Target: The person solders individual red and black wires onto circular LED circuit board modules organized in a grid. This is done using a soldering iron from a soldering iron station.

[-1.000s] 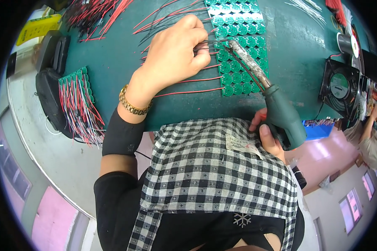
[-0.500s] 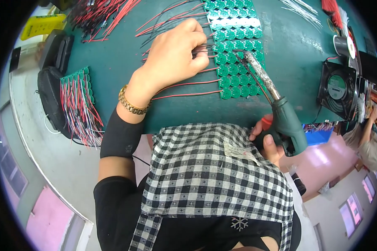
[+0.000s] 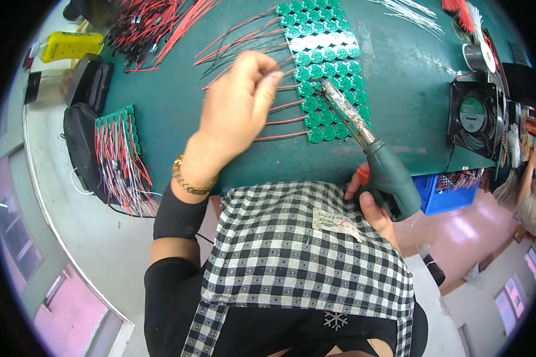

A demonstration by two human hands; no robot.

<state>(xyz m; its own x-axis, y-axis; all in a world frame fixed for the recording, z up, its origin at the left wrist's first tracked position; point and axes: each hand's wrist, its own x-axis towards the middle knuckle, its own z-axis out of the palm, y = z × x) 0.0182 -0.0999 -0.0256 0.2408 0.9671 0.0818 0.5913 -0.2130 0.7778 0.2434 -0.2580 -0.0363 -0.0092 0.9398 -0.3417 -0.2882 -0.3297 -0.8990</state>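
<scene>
My right hand [image 3: 372, 205] grips a green soldering gun [image 3: 393, 175] with a red trigger, near the table's front edge. Its metal barrel points up and left, and the tip is over the left part of a panel of round green circuit boards [image 3: 330, 71]. A thin dark tube runs beside the barrel. My left hand [image 3: 238, 110] is left of the panel, thumb and forefinger pinched together close to the panel's left edge. What they hold is too small to make out. Red wires [image 3: 289, 122] stick out leftward from several board rows, some passing under my left hand.
Bundles of red and black wires [image 3: 146, 30] lie at the far left, white wires [image 3: 408, 13] at the far right. A wired board panel [image 3: 119, 131] hangs over the left edge by a black case [image 3: 80, 137]. A fan [image 3: 475, 119] and a solder spool [image 3: 479, 58] stand right.
My left hand has moved down, its fingertips drawing back from the panel. The soldering gun has shifted left, its tip nearer the panel's left side. The whole view has shifted slightly.
</scene>
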